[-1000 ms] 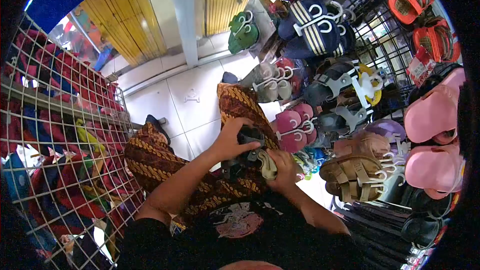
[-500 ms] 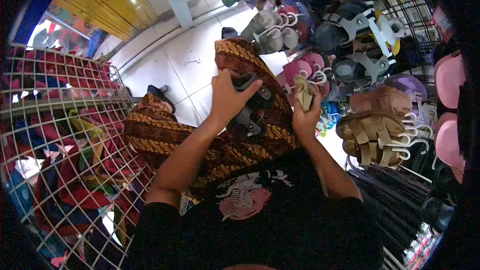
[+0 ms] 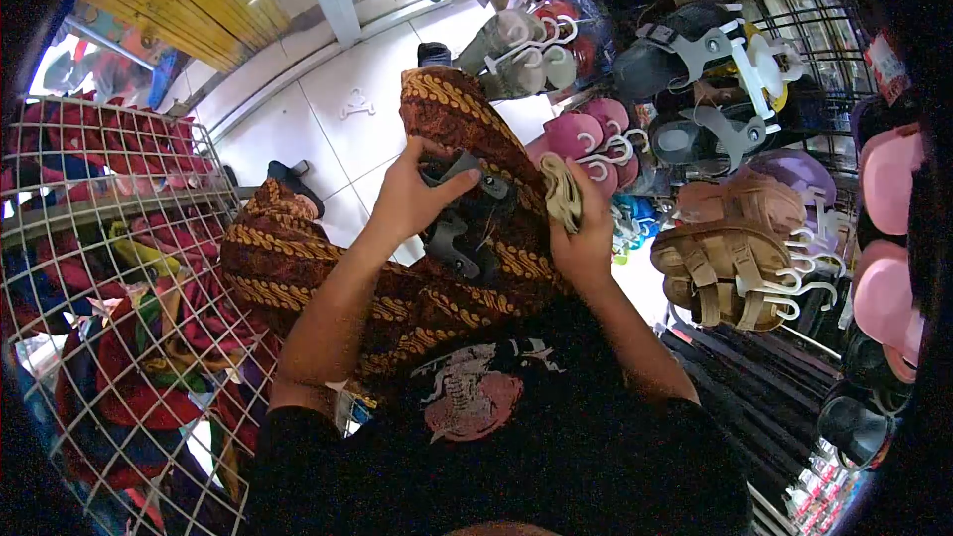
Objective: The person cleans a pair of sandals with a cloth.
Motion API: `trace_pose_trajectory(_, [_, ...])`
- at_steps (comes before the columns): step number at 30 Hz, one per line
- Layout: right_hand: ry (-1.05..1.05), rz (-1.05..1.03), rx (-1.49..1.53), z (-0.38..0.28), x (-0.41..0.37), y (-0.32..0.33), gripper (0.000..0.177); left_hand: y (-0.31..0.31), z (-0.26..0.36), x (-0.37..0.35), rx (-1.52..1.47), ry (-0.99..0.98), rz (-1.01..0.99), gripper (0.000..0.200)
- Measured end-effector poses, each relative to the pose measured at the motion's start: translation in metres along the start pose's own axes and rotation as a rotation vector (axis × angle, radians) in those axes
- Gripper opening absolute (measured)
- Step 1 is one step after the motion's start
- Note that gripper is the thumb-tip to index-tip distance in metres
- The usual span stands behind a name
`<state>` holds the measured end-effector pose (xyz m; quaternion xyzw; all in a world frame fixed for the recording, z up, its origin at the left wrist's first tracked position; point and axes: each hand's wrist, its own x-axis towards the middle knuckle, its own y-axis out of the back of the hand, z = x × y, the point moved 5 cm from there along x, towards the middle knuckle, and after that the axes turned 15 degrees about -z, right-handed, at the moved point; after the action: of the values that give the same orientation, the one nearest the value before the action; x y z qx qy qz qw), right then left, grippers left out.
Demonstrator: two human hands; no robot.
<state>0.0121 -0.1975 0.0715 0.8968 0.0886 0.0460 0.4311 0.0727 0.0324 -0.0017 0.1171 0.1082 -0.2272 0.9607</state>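
My left hand (image 3: 412, 194) is closed on a dark sandal (image 3: 452, 169) that has a grey plastic hanger piece; it is over my lap. A second dark sandal with a grey hanger (image 3: 455, 246) rests just below, on the brown batik cloth (image 3: 476, 313) covering my legs. To the right, my right hand (image 3: 586, 233) grips a folded beige cloth (image 3: 562, 194) between thumb and fingers, held up beside my knee. The cloth does not touch the sandals.
A wire basket of colourful goods (image 3: 129, 337) stands at the left. Brown sandals (image 3: 730, 268), pink sandals (image 3: 886, 174) and dark sandals (image 3: 665, 65) hang on the right. A white hanger (image 3: 357, 104) lies on the tiled floor (image 3: 323, 139).
The view has shifted, so most things appear slightly farther left. My right hand has turned the beige cloth a little. My left hand keeps its hold on the sandal.
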Motion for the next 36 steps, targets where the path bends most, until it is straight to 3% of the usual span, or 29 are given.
trace_pose_trajectory(1, [-0.09,0.011,0.103,0.004,-0.001,-0.002,0.058,-0.002,-0.001,-0.001,-0.003,-0.017,0.047,0.054])
trace_pose_trajectory(4, [-0.008,-0.122,-0.12,-0.021,0.002,0.004,0.073,-0.011,0.009,-0.004,0.02,-0.095,0.152,0.05])
trace_pose_trajectory(5, [0.087,-0.289,-0.321,-0.039,0.001,0.005,0.072,-0.013,0.015,-0.006,0.033,-0.125,0.183,0.048])
trace_pose_trajectory(12, [0.083,-0.289,-0.633,-0.068,-0.003,-0.019,0.065,-0.017,0.029,-0.009,0.128,-0.138,0.251,0.044])
trace_pose_trajectory(20, [0.047,-0.287,-0.612,-0.071,0.002,-0.018,0.058,-0.022,0.018,-0.006,0.159,-0.21,0.257,0.043])
trace_pose_trajectory(24, [-0.021,-0.432,-0.671,-0.069,-0.002,-0.012,0.053,-0.02,0.007,-0.003,0.039,-0.075,0.154,0.043])
trace_pose_trajectory(27, [-0.181,-0.569,-0.285,-0.055,0.011,0.023,0.047,-0.018,0.012,-0.003,0.015,-0.097,0.144,0.043])
trace_pose_trajectory(30, [-0.241,-0.286,-0.106,-0.026,0.018,0.045,0.039,-0.014,0.014,-0.004,0.052,-0.264,0.078,0.04])
trace_pose_trajectory(32, [-0.316,-0.336,-0.087,-0.012,0.019,0.04,0.04,-0.015,0.017,-0.005,0.108,-0.389,-0.067,0.037])
trace_pose_trajectory(36, [-0.329,-0.403,-0.069,-0.016,0.029,0.03,0.042,-0.018,0.021,-0.01,0.093,-0.421,-0.11,0.029])
